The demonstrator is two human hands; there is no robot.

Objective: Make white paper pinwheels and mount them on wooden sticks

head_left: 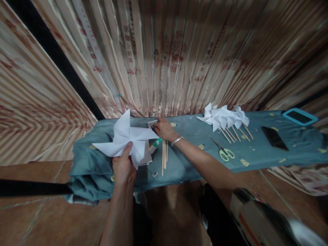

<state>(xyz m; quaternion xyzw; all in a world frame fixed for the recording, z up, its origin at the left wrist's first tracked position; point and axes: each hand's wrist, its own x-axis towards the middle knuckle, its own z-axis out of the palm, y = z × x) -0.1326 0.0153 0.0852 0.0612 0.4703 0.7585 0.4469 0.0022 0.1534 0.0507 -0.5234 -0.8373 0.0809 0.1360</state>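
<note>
My left hand grips a folded white paper pinwheel, with the thumb pressed near its centre. Stretched to the back edge of the cloth, my right hand has bent, closed fingers beside a small open box. What lies in those fingertips is too small to make out. A green-and-white tube lies between the hands, partly behind the pinwheel. Several thin wooden sticks lie just below my right hand. White paper shows under the pinwheel.
Finished paper pinwheels on sticks lie in a row at the back right. Green-handled scissors, a dark phone and a blue-framed tablet are further right. A teal cloth covers the narrow surface; a striped curtain hangs behind.
</note>
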